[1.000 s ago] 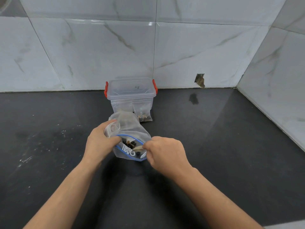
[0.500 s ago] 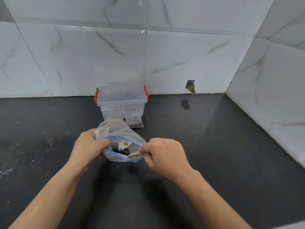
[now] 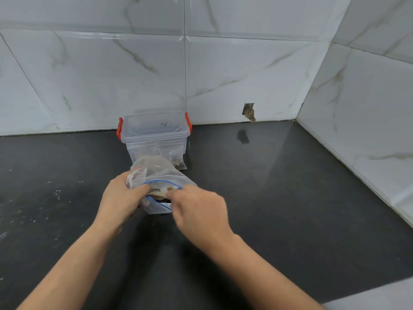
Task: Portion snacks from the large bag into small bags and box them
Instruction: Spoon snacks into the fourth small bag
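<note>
A person stands at a black bench set into a corner of white marbled wall tiles. Only the bare forearms and hands show. Both hands meet over the bench around a clear zip bag with a blue seal line, just in front of a clear plastic box.

The left hand grips the left side of the bag's mouth, fingers curled round bunched plastic. The right hand has its fingertips at the right of the mouth, pinching a pale snack piece at the opening; this hand is blurred, so the exact hold is hard to make out. Dark and tan snack pieces show inside the bag.

The box stands against the back wall, behind the bag, lid on, with a red clip on each end. Small filled bags show through its side. To the right of the box, low in the back wall, is a small rough hole.
</note>
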`<state>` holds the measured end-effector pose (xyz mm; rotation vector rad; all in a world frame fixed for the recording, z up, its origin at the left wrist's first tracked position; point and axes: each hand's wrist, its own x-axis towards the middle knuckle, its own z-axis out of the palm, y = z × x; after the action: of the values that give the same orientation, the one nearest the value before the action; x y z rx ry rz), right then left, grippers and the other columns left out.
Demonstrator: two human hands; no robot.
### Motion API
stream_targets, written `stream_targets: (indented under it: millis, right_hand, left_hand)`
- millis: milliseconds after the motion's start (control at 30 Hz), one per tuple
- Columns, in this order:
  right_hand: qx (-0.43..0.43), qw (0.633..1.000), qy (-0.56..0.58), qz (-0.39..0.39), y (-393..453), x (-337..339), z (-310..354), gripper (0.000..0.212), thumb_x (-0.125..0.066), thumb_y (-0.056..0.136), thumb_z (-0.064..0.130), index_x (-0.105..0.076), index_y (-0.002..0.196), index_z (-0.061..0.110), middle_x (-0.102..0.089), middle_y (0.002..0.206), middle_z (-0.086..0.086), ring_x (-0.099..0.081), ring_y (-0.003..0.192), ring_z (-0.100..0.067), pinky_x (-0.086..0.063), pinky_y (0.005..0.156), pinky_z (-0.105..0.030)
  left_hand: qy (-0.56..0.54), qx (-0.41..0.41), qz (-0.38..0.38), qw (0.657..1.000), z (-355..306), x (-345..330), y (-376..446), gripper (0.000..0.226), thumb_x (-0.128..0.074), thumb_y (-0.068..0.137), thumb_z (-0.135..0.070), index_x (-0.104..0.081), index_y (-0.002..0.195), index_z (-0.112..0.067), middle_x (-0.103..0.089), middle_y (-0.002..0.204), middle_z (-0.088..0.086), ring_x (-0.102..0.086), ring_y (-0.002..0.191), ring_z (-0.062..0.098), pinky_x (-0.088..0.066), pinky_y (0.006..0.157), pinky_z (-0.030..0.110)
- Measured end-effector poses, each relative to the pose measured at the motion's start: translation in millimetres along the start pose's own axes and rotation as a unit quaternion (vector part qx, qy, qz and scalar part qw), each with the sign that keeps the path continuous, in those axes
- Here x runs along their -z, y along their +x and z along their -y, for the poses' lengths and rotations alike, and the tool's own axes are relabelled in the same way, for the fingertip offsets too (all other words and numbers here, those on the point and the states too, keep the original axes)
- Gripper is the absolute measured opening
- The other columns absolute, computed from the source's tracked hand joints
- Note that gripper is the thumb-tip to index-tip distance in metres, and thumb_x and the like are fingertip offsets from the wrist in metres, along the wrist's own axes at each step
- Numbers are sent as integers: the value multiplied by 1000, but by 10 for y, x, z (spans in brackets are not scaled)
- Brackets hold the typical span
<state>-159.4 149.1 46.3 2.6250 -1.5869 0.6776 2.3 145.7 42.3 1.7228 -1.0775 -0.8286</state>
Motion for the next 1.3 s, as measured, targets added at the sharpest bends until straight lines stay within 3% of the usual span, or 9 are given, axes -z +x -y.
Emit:
stream_targets:
  millis: [100,267,333,433,533,700,900,1167,1300]
  right_hand:
    - [-1,999,-6,32,-38,-140,8,19,-50,79,24,-69,81,23,-64,69,1,-61,58,-24,-11,41,-20]
    - [-39,997,-2,74,22,-94,-93,21,-43,90,22,-63,95,18,-66,91,-5,-58,75,-29,-15,44,-26]
    - [-39,996,5,75,45,-81,-112,22,-43,91,21,-63,97,18,-66,93,-4,-60,79,-29,-16,44,-25]
    - [-41,997,19,67,43,-58,-131,22,-41,91,21,-63,97,18,-66,92,-2,-60,78,-27,-20,44,-27]
    - [-36,998,26,50,55,-46,-133,23,-40,92,21,-63,97,20,-66,91,1,-61,77,-25,-28,49,-29]
    - [-37,998,33,48,63,-52,-133,21,-40,94,22,-61,93,19,-65,90,0,-61,77,-26,-19,43,-24]
    - [-41,996,38,62,34,-89,-134,25,-41,94,22,-65,102,21,-66,91,0,-62,77,-25,-33,55,-28]
    - [-34,990,105,92,18,-115,-102,30,-40,94,25,-66,108,26,-69,90,1,-56,73,-23,-38,59,-30]
    - [-40,992,84,87,-4,-152,-138,28,-38,94,24,-65,103,24,-67,89,0,-55,72,-24,-35,58,-31]
  left_hand:
    - [12,-40,-10,999,-53,-13,-18,34,-54,55,-28,-62,76,-52,-60,56,-10,-47,54,19,-42,54,33]
    - [43,-59,-46,996,23,29,13,71,-59,51,-36,-59,122,-32,-60,121,-2,-61,98,27,-54,81,49]
    - [42,-59,-56,996,7,14,-20,74,-60,54,-31,-55,128,-24,-54,129,-3,-58,107,25,-52,87,51]
    - [29,-52,-49,997,4,-7,-9,66,-67,64,-22,-54,129,-23,-55,126,1,-59,104,33,-52,80,53]
    - [25,-40,-42,998,19,-11,9,71,-62,56,-29,-55,127,-27,-58,122,3,-59,103,38,-53,79,52]
    - [21,-40,-35,998,75,-27,18,73,-58,53,-30,-56,126,-28,-59,121,5,-59,105,39,-53,76,47]
    - [12,-30,-37,999,132,-30,46,73,-59,53,-28,-57,126,-26,-58,119,4,-60,102,38,-46,67,36]
    - [55,-48,-26,997,111,-70,3,63,-71,71,-17,-53,131,-27,-55,126,-1,-58,106,31,-52,82,51]
    - [52,-42,9,998,92,-50,-18,58,-78,72,-28,-57,126,-30,-63,118,-4,-61,103,26,-53,77,44]
